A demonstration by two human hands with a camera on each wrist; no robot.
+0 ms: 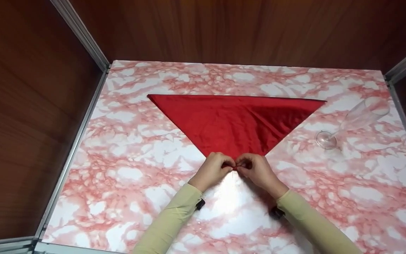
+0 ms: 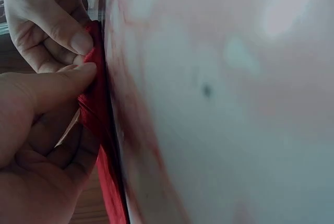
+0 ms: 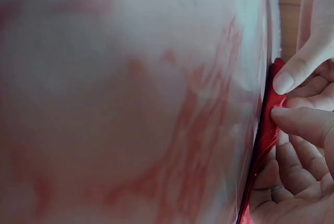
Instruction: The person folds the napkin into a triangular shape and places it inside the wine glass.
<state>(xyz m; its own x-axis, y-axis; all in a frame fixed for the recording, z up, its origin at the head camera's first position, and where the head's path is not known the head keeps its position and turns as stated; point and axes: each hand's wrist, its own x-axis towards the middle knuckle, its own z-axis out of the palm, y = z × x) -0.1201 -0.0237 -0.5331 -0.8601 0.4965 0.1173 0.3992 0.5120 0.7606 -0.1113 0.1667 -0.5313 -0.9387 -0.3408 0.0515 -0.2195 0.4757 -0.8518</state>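
Observation:
A shiny red cloth (image 1: 224,123) lies on the table as a triangle, its long straight edge at the back and its point toward the person. At that near point my left hand (image 1: 213,170) pinches the cloth between thumb and fingers. My right hand (image 1: 259,170) pinches it right alongside, and the fingertips of both hands almost meet. In the left wrist view the cloth's narrow edge (image 2: 96,96) looks rolled or folded over under the thumbs. The right wrist view shows the same red edge (image 3: 269,125) between both thumbs and fingers. The hands cover the tip itself.
A clear stemmed glass (image 1: 363,114) lies on its side to the right of the cloth, its round foot (image 1: 326,139) toward the cloth. The table (image 1: 129,197) has a red and white marbled top. Brown wood panels (image 1: 245,31) stand at the back and sides.

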